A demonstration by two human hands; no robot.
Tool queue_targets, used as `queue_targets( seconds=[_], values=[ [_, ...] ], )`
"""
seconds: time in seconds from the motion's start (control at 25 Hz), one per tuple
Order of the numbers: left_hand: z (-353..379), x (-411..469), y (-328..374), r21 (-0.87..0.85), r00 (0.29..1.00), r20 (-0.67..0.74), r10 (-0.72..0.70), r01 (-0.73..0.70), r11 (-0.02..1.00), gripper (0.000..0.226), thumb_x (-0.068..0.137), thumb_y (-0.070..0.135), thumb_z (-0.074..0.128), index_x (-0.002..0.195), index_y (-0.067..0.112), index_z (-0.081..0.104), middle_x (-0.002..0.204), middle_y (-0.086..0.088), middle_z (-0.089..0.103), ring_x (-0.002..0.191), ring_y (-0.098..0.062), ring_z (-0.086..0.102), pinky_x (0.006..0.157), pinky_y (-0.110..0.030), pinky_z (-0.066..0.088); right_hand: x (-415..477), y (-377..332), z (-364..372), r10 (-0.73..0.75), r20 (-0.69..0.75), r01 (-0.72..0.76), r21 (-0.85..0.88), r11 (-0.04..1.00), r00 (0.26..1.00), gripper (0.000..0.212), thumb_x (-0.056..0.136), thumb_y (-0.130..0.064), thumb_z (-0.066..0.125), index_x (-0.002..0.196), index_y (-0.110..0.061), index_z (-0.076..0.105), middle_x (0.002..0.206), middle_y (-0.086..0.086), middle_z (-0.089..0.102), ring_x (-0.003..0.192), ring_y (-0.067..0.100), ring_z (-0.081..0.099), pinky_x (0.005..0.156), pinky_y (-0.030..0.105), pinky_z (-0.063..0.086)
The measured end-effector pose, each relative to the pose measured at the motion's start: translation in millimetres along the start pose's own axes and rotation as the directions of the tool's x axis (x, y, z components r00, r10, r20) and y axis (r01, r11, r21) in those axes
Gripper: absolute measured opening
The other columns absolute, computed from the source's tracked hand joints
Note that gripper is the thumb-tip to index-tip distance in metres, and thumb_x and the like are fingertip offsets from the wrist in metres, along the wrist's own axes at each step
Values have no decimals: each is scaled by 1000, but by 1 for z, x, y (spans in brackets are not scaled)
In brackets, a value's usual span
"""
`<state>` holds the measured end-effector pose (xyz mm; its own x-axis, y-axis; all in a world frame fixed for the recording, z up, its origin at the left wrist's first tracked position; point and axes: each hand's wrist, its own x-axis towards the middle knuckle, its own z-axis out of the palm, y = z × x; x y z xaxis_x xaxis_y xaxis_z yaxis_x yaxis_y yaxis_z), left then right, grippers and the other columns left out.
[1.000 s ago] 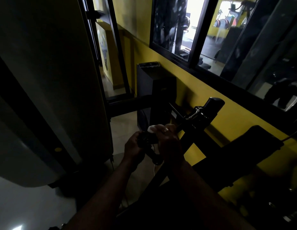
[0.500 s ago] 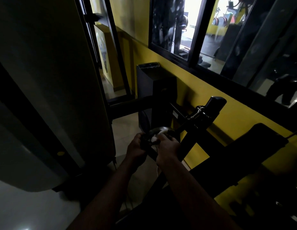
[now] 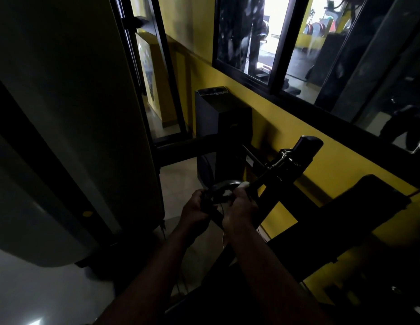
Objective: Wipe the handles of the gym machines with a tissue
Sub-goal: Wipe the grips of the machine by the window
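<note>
Dimly lit beside a yellow wall [image 3: 333, 165], the left hand [image 3: 194, 209] grips a black machine handle [image 3: 216, 215] while the right hand [image 3: 239, 207], fingers curled, holds a white tissue [image 3: 227, 193] pressed against that handle.

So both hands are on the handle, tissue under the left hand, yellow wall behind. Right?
Not quite. The head view shows the white tissue under the right hand, not the left hand. Both hands are on the handle, and the wall behind is yellow.

Soft white tissue [image 3: 227, 193] on a dark matt handle [image 3: 212, 208]; glossy tiled floor [image 3: 180, 177].
</note>
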<state>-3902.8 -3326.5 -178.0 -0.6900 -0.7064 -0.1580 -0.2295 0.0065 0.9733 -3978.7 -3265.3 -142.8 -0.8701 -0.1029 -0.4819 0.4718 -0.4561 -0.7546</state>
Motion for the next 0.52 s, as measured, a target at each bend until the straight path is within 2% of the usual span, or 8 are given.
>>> queue_targets(
  seconds=[0.04, 0.08, 0.2, 0.28, 0.36, 0.44, 0.52],
  values=[
    [1, -3, 3, -7, 1000, -4, -5, 5, 1000, 42, 62, 21, 69, 99, 31, 52, 99, -6, 62, 102, -37, 63, 90, -58, 50, -2, 5, 3, 82, 25, -84, 78, 993, 996, 14, 91, -21, 65, 94, -7, 64, 82, 9, 64, 71, 20, 62, 75, 38, 53],
    [2, -6, 7, -9, 1000, -10, -2, 2, 1000, 40, 62, 24, 71, 98, 32, 53, 98, -5, 63, 100, -36, 64, 88, -55, 52, -6, 11, 3, 119, 54, -123, 83, 989, 991, 12, 90, -15, 65, 99, -6, 64, 88, 12, 66, 76, 23, 63, 80, 41, 52],
    [1, -12, 15, 59, 1000, -5, 27, -27, 998, 34, 75, 37, 73, 102, 29, 54, 96, -5, 65, 93, -30, 64, 75, -41, 52, -15, 8, 1, 281, 181, -286, -1, 958, 942, 34, 92, -3, 56, 126, 0, 55, 114, 18, 62, 87, 27, 60, 87, 42, 48],
    [1, -14, 16, 71, 1000, 14, 18, -19, 997, 36, 75, 23, 74, 102, 29, 52, 98, -4, 64, 98, -30, 64, 82, -46, 53, -12, -5, 1, 324, 212, -336, 20, 942, 922, 38, 96, -2, 46, 134, -3, 47, 126, 19, 56, 99, 30, 57, 86, 41, 43],
    [0, -12, 11, 64, 1000, 11, 29, -30, 998, 40, 62, 29, 71, 97, 31, 51, 97, -5, 63, 99, -33, 64, 87, -54, 52, -8, -10, 0, 318, 210, -335, 49, 941, 924, 39, 99, -6, 42, 137, -10, 46, 132, 13, 52, 118, 33, 50, 85, 41, 42],
    [0, -12, 8, 94, 999, 6, 42, -42, 995, 43, 57, 39, 68, 96, 33, 51, 98, -9, 65, 97, -34, 64, 84, -54, 52, -9, -10, -2, 346, 311, -360, -14, 933, 885, 38, 100, -9, 42, 137, -11, 48, 134, 14, 53, 111, 31, 54, 78, 39, 47],
    [0, -15, 9, 135, 998, 18, 67, -69, 988, 41, 60, 36, 67, 97, 33, 50, 100, -7, 65, 98, -31, 64, 83, -50, 51, -7, -8, -4, 403, 369, -400, -88, 912, 838, 34, 101, -10, 40, 132, -7, 53, 130, 17, 56, 100, 28, 57, 77, 37, 49]
  ],
)
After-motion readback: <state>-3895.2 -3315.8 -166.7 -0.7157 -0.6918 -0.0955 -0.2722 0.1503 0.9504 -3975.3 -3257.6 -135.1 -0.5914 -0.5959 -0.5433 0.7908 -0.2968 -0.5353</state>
